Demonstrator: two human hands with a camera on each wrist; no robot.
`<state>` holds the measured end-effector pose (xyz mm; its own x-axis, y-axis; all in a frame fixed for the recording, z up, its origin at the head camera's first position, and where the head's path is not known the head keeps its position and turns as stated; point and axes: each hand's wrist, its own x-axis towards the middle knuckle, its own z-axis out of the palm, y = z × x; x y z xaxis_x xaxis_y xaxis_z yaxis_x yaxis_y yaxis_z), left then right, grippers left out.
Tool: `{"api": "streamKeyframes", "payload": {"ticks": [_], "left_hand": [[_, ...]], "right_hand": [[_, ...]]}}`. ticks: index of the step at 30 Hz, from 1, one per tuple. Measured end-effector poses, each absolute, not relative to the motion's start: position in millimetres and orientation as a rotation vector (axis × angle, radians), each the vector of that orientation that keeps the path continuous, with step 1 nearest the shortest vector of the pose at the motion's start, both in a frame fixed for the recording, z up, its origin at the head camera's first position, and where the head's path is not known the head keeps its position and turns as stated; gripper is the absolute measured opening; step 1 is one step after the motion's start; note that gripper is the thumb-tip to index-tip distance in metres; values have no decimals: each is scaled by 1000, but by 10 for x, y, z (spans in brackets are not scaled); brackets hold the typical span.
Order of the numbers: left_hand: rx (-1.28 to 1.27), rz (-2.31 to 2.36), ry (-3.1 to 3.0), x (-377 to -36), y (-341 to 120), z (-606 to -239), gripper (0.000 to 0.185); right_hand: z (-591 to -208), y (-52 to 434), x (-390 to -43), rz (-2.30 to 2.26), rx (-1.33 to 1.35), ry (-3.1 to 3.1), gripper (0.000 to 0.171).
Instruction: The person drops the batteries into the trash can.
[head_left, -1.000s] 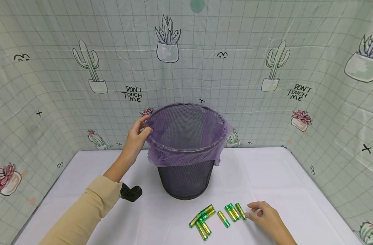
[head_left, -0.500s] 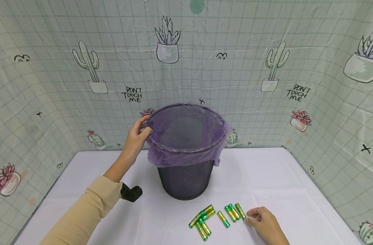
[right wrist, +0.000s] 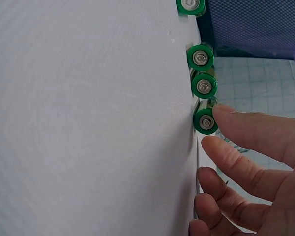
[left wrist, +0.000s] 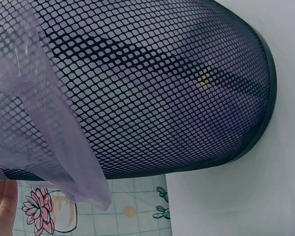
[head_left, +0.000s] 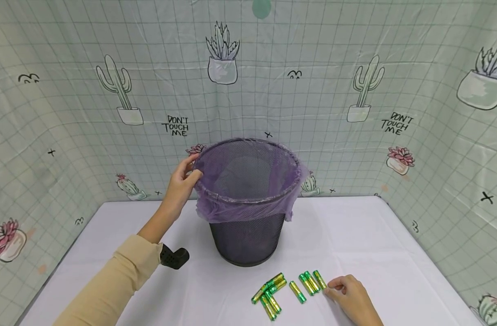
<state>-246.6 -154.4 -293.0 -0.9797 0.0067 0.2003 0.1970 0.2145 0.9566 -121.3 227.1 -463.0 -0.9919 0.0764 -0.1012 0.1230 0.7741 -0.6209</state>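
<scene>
Left hand [head_left: 182, 181] is gripping the rim of the black wire-mesh wastebasket [head_left: 248, 235], fingers curled over the edge where the thin purple plastic liner bag [head_left: 240, 210] folds down. The wastebasket stands upright mid-tabletop, on the white tabletop [head_left: 354, 235].

Right hand [head_left: 351, 296] is down at the near edge, thumb and fingertip touching the rightmost green-and-gold AA battery [head_left: 319, 280]. In the right wrist view the thumb sits right on the end of that battery [right wrist: 205, 121], but it's still lying flat, so I can't tell if it's properly pinched yet.

Progress-wise, my guess is it's barely started: the batteries are all lying on the tabletop in front of the wastebasket. The left wrist view shows a small yellowish glint [left wrist: 202, 81] through the mesh, but I can't tell what it is.

Count: one wastebasket, one liner bag, and roughly nine batteries: a jumbled cluster [head_left: 270, 292] of about five, one on its own [head_left: 297, 291], then a row of three on the right. The cluster overlaps, so that part's approximate.
</scene>
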Motion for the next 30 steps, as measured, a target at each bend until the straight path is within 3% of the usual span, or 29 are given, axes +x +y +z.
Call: {"api": "streamKeyframes", "payload": {"ticks": [19,30], "left_hand": [[-208,-1870,-2318,-2463,-1548,-2928,56],[-199,-1873,-2320,-2473,-1549,-2929,56]], "right_hand": [[-4591,2239,-1230,-961,154,2926,18],[-4344,2243,-1293,-1041,141,2957,21]]}}
